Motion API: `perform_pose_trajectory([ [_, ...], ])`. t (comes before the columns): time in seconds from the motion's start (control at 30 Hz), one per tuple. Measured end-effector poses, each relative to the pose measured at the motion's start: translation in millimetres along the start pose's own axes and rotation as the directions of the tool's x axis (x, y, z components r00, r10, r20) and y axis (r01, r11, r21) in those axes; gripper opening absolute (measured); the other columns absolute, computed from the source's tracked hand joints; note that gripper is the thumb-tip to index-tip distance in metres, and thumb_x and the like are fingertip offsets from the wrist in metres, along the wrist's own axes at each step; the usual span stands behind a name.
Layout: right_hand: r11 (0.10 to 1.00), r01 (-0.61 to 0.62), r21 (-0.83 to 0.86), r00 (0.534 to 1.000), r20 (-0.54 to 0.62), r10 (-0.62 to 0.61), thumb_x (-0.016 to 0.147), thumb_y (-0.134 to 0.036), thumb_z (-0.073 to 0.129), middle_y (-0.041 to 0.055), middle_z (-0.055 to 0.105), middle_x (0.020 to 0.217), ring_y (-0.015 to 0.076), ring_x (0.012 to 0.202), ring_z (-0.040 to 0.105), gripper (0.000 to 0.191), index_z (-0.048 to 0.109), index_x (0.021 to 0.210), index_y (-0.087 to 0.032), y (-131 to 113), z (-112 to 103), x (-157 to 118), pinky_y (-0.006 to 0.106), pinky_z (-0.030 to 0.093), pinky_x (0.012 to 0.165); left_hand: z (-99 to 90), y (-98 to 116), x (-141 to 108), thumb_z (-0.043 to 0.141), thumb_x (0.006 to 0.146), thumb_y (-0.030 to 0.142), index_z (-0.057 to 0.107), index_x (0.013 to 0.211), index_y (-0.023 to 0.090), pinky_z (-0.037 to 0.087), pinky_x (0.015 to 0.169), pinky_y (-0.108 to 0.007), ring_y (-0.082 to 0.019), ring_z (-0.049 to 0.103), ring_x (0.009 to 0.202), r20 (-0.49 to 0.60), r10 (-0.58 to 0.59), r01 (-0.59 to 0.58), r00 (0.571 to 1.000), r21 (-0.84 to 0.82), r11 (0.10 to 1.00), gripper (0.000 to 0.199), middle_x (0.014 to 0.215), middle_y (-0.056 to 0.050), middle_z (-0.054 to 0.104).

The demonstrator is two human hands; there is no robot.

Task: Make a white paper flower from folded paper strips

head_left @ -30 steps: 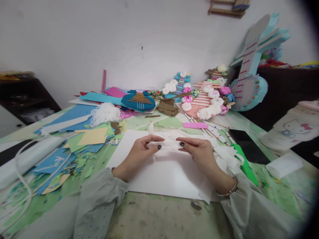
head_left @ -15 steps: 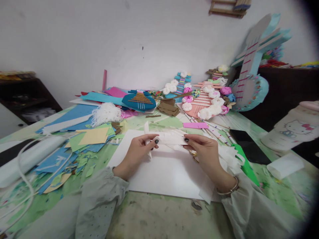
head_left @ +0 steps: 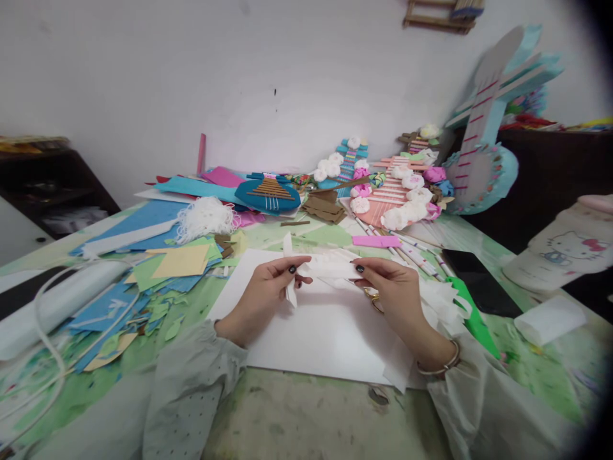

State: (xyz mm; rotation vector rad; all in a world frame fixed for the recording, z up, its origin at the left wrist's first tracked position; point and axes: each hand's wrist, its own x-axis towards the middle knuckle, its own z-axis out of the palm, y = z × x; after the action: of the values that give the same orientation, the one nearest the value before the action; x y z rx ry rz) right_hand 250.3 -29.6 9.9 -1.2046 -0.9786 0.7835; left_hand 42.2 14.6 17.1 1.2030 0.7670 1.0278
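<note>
A strip of thin white paper is stretched between my two hands, above a large white sheet. My left hand pinches its left end between thumb and fingers. A narrow folded white piece crosses behind those fingers; whether it is joined to the strip I cannot tell. My right hand grips the other end with thumb and forefinger. Close under my right fingers lie gold-handled scissors, partly hidden. White crumpled paper sits just right of my right hand.
Paper scraps and a bundle of white string lie at left. Decorated paper instruments stand along the wall. A phone, a green tool, a white roll and a cup are at right.
My left thumb has slid slightly left and up along the paper, and its fingers have shifted. The folded white piece tilts a little more. My right hand is almost still.
</note>
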Motion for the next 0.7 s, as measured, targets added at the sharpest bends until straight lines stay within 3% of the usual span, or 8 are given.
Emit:
perform_pose_trajectory([
  [0.13,1.0,-0.001,-0.004,1.0,0.02,0.001,0.063,-0.028,0.073,0.0044,0.072,0.082,0.0139,0.063,0.065,0.017,0.074,0.077,-0.017,0,0,1,0.028,0.059,0.061,-0.5,0,0,0.061,0.073,0.017,0.069,0.1,0.015,0.042,0.07,-0.024,-0.012,0.059,0.073,0.027,0.009,-0.006,1.0,-0.105,0.994,0.027,0.091,-0.006,0.065],
  [0.3,1.0,0.015,-0.012,1.0,0.02,-0.015,0.063,-0.028,0.073,0.0039,0.072,0.08,0.015,0.069,0.064,0.016,0.074,0.076,-0.019,2,0,2,0.029,0.058,0.063,-0.4,5,-3,0.063,0.075,0.028,0.069,0.1,0.014,0.043,0.067,-0.025,-0.015,0.059,0.073,0.08,0.018,-0.008,0.997,-0.118,0.993,0.029,0.093,-0.008,0.063],
  [0.53,0.992,0.112,-0.061,0.993,-0.015,-0.113,0.063,-0.024,0.073,0.0033,0.072,0.079,0.0164,0.069,0.066,0.018,0.073,0.081,-0.019,-2,2,-1,0.029,0.058,0.06,-1.6,2,-1,0.069,0.07,0.037,0.067,0.104,0.012,0.036,0.055,-0.023,-0.012,0.052,0.061,-0.003,-0.051,0.05,0.999,0.22,0.974,0.042,0.062,-0.003,0.06],
  [0.7,0.955,0.24,-0.175,0.97,0.002,-0.244,0.068,-0.024,0.069,0.0031,0.072,0.079,0.0172,0.068,0.066,0.015,0.073,0.082,-0.02,-2,1,-6,0.031,0.057,0.063,-4.8,-5,2,0.068,0.07,0.038,0.067,0.103,0.014,0.034,0.051,-0.021,-0.01,0.05,0.056,-0.042,-0.032,0.042,0.999,0.281,0.959,0.041,0.06,-0.001,0.059],
])
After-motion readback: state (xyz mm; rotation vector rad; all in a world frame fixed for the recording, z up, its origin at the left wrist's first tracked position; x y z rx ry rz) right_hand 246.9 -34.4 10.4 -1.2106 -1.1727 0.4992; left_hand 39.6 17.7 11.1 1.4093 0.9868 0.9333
